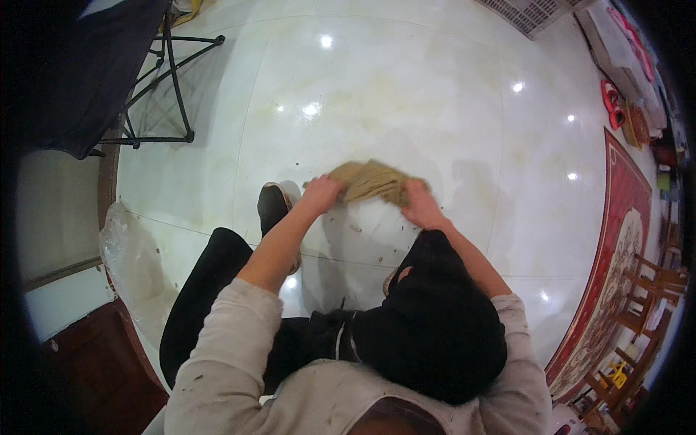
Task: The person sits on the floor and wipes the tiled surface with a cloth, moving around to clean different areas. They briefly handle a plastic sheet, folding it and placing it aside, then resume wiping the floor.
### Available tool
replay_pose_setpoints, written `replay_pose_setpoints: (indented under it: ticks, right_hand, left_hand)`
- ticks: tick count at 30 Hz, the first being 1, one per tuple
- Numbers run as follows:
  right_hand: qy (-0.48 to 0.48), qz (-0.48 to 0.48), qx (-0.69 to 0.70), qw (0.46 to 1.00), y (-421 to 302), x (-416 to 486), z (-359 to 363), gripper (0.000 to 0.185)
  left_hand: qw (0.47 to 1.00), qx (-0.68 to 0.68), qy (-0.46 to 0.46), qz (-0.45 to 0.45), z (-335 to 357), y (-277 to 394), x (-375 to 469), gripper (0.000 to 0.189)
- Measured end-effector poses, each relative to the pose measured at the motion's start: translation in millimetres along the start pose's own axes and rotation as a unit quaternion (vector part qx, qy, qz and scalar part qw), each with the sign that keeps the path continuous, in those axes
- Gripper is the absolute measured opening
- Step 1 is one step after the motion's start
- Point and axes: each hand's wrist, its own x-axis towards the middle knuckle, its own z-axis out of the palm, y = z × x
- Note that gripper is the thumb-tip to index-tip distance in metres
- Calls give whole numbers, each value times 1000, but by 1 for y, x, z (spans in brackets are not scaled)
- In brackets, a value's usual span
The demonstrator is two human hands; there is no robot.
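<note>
A crumpled tan cloth stretches between my two hands, low over the pale tiled floor. Its left end is gripped by my left hand. The other end bunches in my right hand, and the edge there looks slightly blurred. Whether the cloth touches the floor I cannot tell. Small dark and tan crumbs of debris lie scattered on the tiles between the cloth and my body. My dark shoe rests on the floor just left of my left hand.
A black folding frame with dark fabric stands at the upper left. Clear plastic sheeting lies along the left wall. On the right are a red patterned rug, wooden chairs and red footwear. A grey plastic crate sits at the top.
</note>
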Motion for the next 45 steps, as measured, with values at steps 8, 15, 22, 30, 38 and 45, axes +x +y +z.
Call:
replay_pose_setpoints:
  ticks: [8, 15, 22, 30, 38, 45]
  right_hand:
    - [-254, 35, 217, 942, -84, -32, 16, 21]
    - [80, 142, 377, 912, -54, -78, -129, 20]
    - [263, 143, 93, 949, 28, -119, -195, 35]
    - [94, 344, 87, 930, 105, -156, -49, 36]
    - [55, 65, -21, 996, -2, -40, -107, 34]
    - [163, -10, 248, 955, -231, -92, -66, 30]
  left_hand:
    - [981, -20, -190, 36, -23, -27, -60, 19]
    - [889, -451, 16, 76, -114, 32, -33, 15]
    - [925, -223, 255, 169, -85, 143, 7, 33]
    - [981, -6, 82, 176, 54, 145, -4, 16]
    - [989, 13, -99, 110, -39, 72, -88, 17]
    - [952, -227, 30, 205, -176, 86, -136, 22]
